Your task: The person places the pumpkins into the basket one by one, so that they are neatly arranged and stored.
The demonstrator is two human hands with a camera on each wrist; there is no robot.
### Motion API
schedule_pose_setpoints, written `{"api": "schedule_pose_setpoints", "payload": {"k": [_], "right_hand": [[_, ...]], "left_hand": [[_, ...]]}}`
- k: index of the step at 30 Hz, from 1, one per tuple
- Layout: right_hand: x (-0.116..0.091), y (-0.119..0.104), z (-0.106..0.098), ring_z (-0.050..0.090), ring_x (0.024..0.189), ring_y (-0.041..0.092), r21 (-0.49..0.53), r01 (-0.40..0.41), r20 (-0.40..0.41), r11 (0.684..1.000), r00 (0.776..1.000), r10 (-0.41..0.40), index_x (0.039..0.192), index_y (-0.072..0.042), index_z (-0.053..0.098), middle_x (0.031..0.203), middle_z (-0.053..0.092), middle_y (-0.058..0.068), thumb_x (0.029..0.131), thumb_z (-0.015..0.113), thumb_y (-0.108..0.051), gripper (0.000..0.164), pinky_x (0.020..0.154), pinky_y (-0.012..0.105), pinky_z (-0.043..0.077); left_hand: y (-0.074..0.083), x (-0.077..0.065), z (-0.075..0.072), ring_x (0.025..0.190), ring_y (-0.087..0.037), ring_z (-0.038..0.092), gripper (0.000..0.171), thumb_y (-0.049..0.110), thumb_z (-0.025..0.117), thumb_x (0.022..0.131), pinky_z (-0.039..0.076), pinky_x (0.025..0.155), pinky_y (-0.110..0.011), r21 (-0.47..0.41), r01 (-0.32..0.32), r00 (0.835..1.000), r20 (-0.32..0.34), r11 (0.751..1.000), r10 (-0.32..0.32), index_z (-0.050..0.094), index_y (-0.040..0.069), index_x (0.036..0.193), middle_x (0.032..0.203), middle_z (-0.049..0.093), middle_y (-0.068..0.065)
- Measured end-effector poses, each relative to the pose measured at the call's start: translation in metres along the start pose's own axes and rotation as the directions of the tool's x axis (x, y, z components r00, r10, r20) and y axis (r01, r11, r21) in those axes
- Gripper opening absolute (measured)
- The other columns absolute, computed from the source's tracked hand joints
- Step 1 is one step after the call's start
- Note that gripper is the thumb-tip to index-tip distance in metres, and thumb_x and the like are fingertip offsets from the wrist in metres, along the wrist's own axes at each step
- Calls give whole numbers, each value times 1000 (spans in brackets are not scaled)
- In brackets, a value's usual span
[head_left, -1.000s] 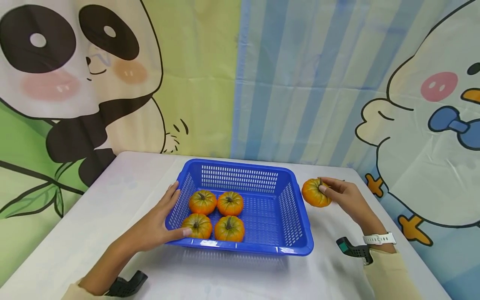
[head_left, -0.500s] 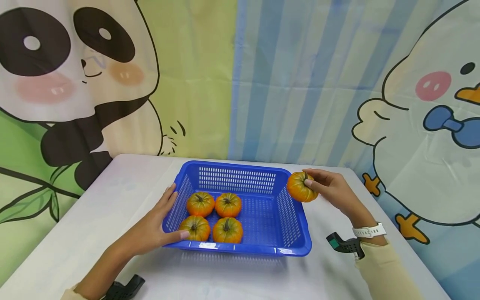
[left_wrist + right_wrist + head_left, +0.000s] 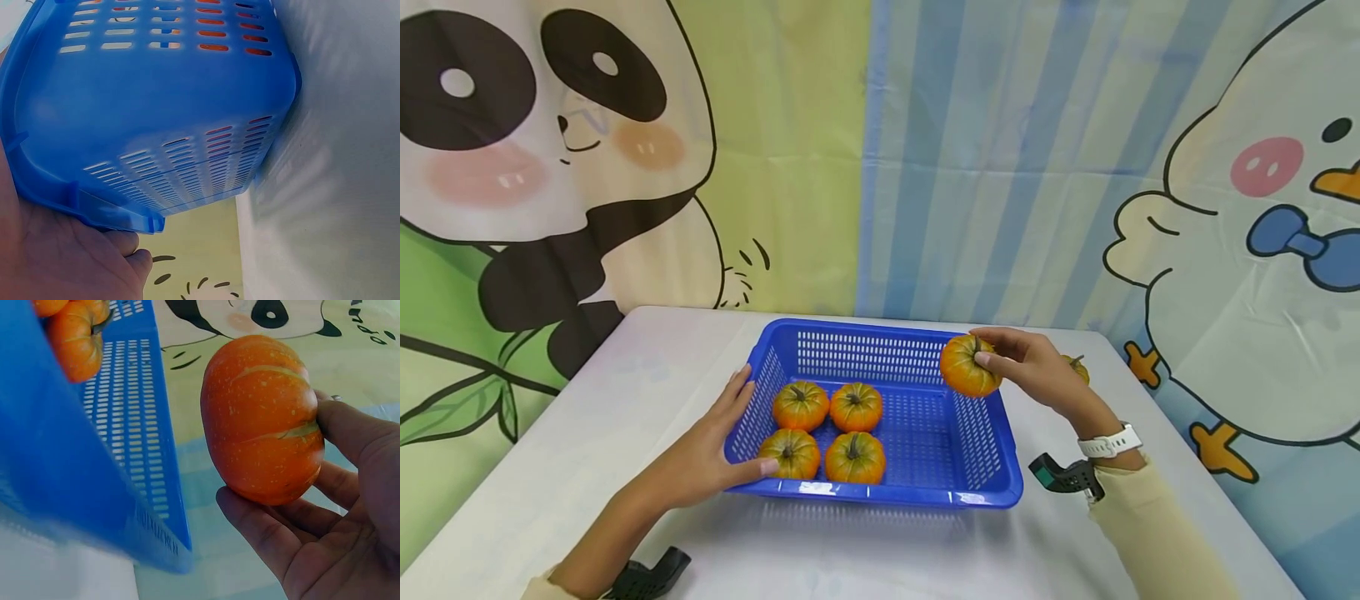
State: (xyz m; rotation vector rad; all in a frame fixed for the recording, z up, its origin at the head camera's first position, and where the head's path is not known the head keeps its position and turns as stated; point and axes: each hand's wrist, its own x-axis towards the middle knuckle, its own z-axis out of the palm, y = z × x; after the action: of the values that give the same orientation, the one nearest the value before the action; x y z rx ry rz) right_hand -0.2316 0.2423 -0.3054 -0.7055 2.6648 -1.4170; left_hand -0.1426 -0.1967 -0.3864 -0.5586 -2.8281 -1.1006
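A blue plastic basket [image 3: 917, 496] with slotted walls sits on the table, several small orange-green pumpkins [image 3: 801, 406] grouped in its left half. The left hand [image 3: 703, 458] holds the basket's left corner, thumb over the front rim and fingers along the left rim. In the left wrist view, that hand [image 3: 75, 256] lies against the rim from outside. The right hand [image 3: 1026, 362] pinches another pumpkin [image 3: 967, 367] near its stem, over the basket's right rim. The right wrist view shows this pumpkin [image 3: 262, 425] between thumb and fingers, beside the basket wall.
One more pumpkin [image 3: 1077, 367] lies on the white table [image 3: 662, 350] behind the right wrist, mostly hidden. A curtain [image 3: 985, 150] printed with a panda and a chick hangs right behind the table's far edge.
The right hand has carried its pumpkin leftward, from beside the basket to over its right rim, uncovering part of the pumpkin behind. The left hand keeps its place on the basket.
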Motion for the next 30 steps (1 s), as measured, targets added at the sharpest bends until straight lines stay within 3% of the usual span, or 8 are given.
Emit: {"api": "schedule_pose_setpoints", "payload": {"k": [9,18,30], "right_hand": [[18,-10,17,63,101,26,4,64,111,998,992,-64,131,-7,61,115,65,9,95,66,-25,41,81,31,56],[29,-12,29,63,105,23,-4,58,210,998,976,-56,132,-9,60,119,65,7,93,68,-28,44,84,33,55],[39,-15,40,63,106,20,-15,73,353,997,933,-63,131,-9,62,119,66,4,92,70,-23,42,90,33,52]], "left_hand": [[1,0,-1,145,-43,5,107,49,73,81,20,104,-70,-1,-3,1000,-2,1000,3,11,3,156,162,-7,-6],[1,0,-2,146,-41,4,107,48,73,81,19,105,-69,-6,-5,1000,-2,1000,5,12,2,155,162,-7,-4],[0,0,0,145,-42,5,106,46,74,80,19,104,-70,-13,-7,1000,-4,1000,7,13,1,155,162,-6,-6]]}}
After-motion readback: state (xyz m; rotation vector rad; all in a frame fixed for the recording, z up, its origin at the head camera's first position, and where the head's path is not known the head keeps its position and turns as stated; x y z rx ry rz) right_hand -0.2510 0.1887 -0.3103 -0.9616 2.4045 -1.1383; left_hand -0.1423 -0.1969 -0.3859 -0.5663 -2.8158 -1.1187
